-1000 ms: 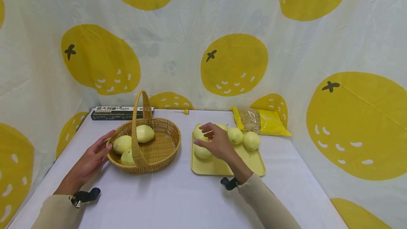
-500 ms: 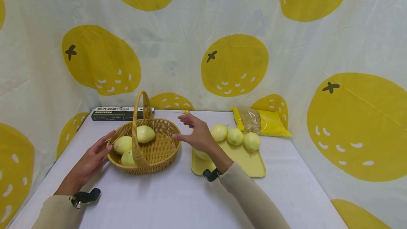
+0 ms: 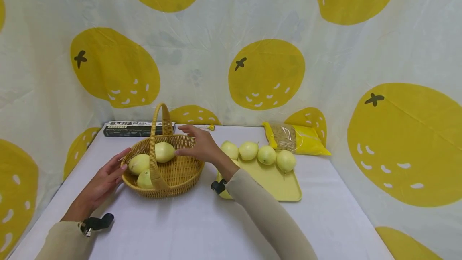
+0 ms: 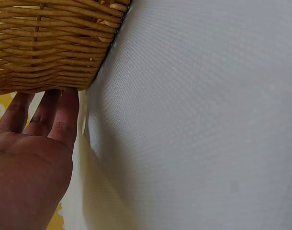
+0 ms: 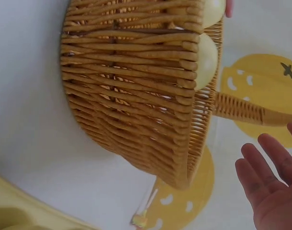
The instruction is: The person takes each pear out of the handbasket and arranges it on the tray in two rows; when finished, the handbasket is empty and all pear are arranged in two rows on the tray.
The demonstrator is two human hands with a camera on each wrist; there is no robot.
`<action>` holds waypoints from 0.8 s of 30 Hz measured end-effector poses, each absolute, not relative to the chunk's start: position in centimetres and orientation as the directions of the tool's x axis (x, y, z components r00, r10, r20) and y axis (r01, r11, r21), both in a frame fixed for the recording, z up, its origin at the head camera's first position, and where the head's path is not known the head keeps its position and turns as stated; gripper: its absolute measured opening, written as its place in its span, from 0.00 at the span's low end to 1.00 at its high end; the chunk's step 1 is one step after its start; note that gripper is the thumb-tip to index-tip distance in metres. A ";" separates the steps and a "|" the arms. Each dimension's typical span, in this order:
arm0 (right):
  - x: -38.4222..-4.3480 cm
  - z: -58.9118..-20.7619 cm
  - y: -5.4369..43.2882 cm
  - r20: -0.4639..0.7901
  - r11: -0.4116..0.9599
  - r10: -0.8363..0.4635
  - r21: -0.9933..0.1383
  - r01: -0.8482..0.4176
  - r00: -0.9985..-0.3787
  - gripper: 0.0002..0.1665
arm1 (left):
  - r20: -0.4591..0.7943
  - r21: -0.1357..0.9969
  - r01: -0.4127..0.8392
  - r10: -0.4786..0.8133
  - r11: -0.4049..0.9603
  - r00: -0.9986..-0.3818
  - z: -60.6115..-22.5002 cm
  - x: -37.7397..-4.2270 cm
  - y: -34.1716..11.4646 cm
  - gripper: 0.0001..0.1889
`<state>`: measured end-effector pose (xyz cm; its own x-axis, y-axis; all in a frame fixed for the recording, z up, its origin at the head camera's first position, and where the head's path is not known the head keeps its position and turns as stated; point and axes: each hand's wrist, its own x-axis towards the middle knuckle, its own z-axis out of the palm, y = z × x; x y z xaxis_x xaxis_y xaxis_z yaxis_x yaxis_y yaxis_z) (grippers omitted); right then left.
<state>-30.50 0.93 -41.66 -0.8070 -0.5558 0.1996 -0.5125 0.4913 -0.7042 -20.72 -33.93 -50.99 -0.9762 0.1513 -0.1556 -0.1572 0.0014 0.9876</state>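
Note:
A wicker basket (image 3: 187, 185) with a tall arched handle (image 3: 154, 147) stands at left on the table. In it lie several pale yellow-green pears, one pear (image 3: 165, 152) right of the handle. My left hand (image 3: 102, 183) rests its extended fingers against the basket's left side; the left wrist view shows the fingers (image 4: 64, 117) touching the weave. Over the right part of the basket hovers my right hand (image 3: 202, 145), fingers spread and nothing held. Its thumb is close to the pear, but I cannot tell whether they touch.
Right of the basket, a yellow tray (image 3: 274, 185) carries several pears (image 3: 249, 151), some partly hidden by my right forearm. Behind are a dark pasta box (image 3: 126, 129), a small yellow item (image 3: 211, 127) and a yellow bag (image 3: 306, 139). A patterned curtain surrounds the table.
My right hand has moved left from above the pears on the tray to over the basket, carrying nothing. The left hand and the basket have stayed in place.

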 end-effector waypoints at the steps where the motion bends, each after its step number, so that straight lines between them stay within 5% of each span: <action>1: -30.7 -41.7 0.5 0.188 0.498 -0.567 -0.698 -0.515 -0.802 0.50 | -0.156 0.987 -0.158 0.151 -0.001 -0.976 -51.0 -20.7 -33.9 0.40; 24: -32.7 -43.7 -4.5 0.009 0.563 -0.735 -0.549 -0.618 -0.678 0.43 | -0.148 0.989 -0.151 0.152 -0.008 -0.977 -51.1 -20.9 -34.0 0.40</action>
